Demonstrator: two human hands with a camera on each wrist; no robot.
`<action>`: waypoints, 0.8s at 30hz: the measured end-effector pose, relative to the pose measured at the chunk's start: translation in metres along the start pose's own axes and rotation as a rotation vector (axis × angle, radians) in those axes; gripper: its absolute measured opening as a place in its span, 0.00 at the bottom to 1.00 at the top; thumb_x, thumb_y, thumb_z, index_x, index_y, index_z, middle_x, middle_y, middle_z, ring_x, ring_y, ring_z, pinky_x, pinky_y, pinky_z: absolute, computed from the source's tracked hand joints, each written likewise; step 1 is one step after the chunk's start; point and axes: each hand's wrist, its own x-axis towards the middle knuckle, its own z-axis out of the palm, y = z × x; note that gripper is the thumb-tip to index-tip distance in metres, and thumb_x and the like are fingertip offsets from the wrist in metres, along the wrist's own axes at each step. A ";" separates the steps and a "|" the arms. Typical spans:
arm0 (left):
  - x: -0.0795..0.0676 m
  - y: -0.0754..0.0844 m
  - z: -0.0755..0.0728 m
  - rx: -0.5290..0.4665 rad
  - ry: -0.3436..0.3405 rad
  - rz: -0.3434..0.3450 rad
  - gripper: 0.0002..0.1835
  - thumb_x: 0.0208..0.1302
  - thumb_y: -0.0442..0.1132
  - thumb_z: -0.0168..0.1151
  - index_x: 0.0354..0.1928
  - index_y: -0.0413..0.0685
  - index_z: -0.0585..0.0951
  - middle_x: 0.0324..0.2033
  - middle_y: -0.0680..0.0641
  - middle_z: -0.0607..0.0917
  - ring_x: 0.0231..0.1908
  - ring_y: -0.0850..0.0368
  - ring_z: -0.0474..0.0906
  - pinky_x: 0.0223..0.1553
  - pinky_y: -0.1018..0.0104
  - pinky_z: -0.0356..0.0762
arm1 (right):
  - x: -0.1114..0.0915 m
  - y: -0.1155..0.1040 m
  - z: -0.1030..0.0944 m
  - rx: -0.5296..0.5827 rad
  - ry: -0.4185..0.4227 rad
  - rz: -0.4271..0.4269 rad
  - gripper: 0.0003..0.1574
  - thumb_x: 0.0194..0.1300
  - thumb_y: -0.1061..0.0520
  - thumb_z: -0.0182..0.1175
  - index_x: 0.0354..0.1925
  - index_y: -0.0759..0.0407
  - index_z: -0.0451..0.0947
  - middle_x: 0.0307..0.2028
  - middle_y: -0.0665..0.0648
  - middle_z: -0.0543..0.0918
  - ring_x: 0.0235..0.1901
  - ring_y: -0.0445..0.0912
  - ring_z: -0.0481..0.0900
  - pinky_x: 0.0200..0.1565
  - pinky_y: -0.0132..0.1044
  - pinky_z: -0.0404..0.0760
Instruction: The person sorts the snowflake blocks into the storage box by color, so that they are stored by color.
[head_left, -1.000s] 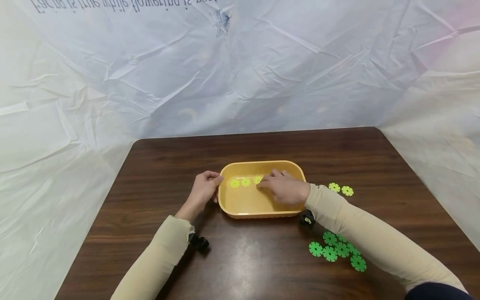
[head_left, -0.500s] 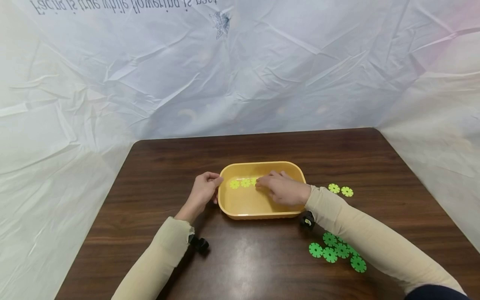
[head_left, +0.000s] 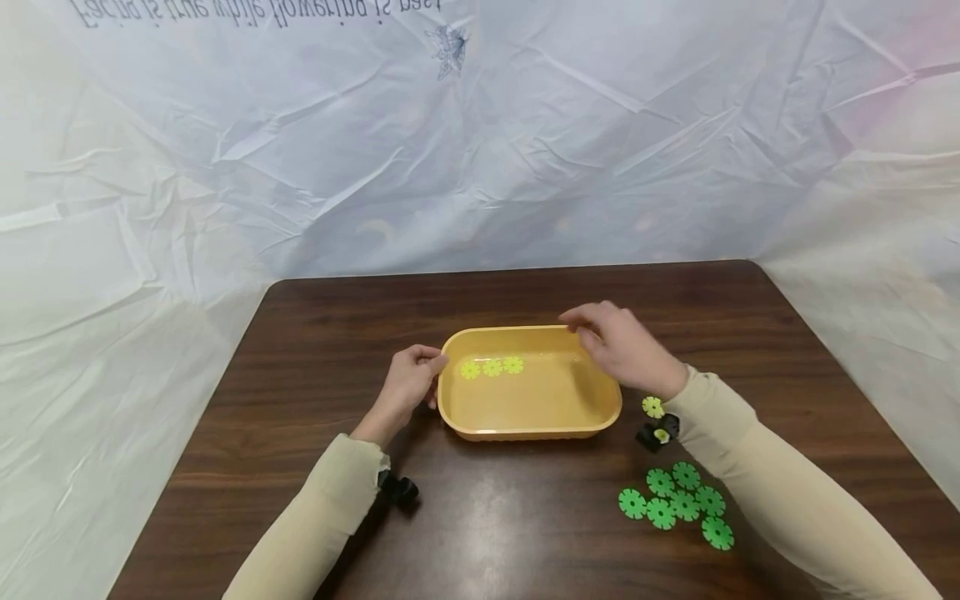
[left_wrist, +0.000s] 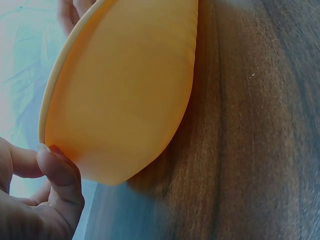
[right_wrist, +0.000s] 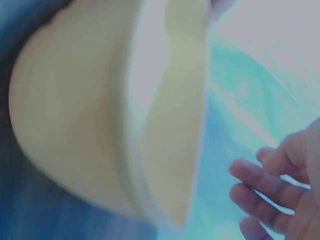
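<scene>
A yellow oblong tub (head_left: 536,400) stands on the table, and three yellow notched plastic discs (head_left: 492,367) lie in a row inside it. At its left end, my left hand (head_left: 408,379) pinches the rim between thumb and fingers; the left wrist view shows this grip on the tub wall (left_wrist: 125,90). Over the tub's right back rim hovers my right hand (head_left: 626,346), holding nothing. Its fingers (right_wrist: 265,180) are loosely bent and apart from the tub in the right wrist view, which is blurred.
One yellow disc (head_left: 653,407) lies on the table right of the tub, beside the right wrist's black camera (head_left: 658,433). Several green notched discs (head_left: 684,505) lie nearer me. The dark wooden table (head_left: 337,308) meets a white sheet (head_left: 480,167) behind.
My right hand has lifted out of the tub and moved right and up. The third yellow disc in the row is now uncovered. My left hand has stayed on the rim.
</scene>
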 end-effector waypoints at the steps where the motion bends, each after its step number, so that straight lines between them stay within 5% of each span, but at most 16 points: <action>1: 0.000 0.000 0.000 -0.001 0.001 0.002 0.14 0.69 0.39 0.58 0.51 0.37 0.76 0.29 0.38 0.78 0.13 0.57 0.68 0.13 0.68 0.72 | -0.002 0.006 -0.007 -0.006 0.024 0.030 0.17 0.70 0.65 0.51 0.55 0.63 0.77 0.43 0.58 0.83 0.33 0.47 0.74 0.36 0.42 0.74; 5: 0.000 0.000 0.002 -0.005 -0.001 0.004 0.14 0.69 0.39 0.58 0.51 0.37 0.76 0.29 0.38 0.78 0.13 0.57 0.69 0.13 0.67 0.72 | -0.019 0.036 -0.035 -0.136 -0.014 0.188 0.18 0.72 0.60 0.52 0.55 0.66 0.75 0.39 0.62 0.83 0.25 0.48 0.75 0.26 0.42 0.75; 9: 0.000 0.001 0.004 -0.004 -0.007 -0.002 0.14 0.69 0.39 0.58 0.51 0.37 0.76 0.30 0.38 0.78 0.14 0.57 0.69 0.13 0.67 0.72 | -0.045 0.071 -0.053 -0.285 -0.260 0.368 0.29 0.66 0.46 0.62 0.52 0.69 0.75 0.40 0.64 0.83 0.31 0.54 0.80 0.33 0.56 0.78; 14: -0.001 0.001 0.004 0.001 -0.002 -0.009 0.13 0.69 0.40 0.58 0.50 0.38 0.76 0.30 0.38 0.78 0.14 0.57 0.69 0.13 0.67 0.72 | -0.069 0.102 -0.057 -0.240 -0.523 0.517 0.39 0.54 0.39 0.71 0.47 0.69 0.74 0.41 0.65 0.81 0.39 0.60 0.79 0.39 0.63 0.74; 24: -0.001 0.001 0.005 0.008 0.005 0.003 0.14 0.69 0.39 0.58 0.50 0.38 0.76 0.28 0.40 0.78 0.13 0.57 0.69 0.13 0.67 0.72 | -0.075 0.108 -0.051 -0.259 -0.512 0.489 0.30 0.51 0.43 0.74 0.41 0.64 0.78 0.36 0.57 0.83 0.35 0.54 0.79 0.40 0.63 0.72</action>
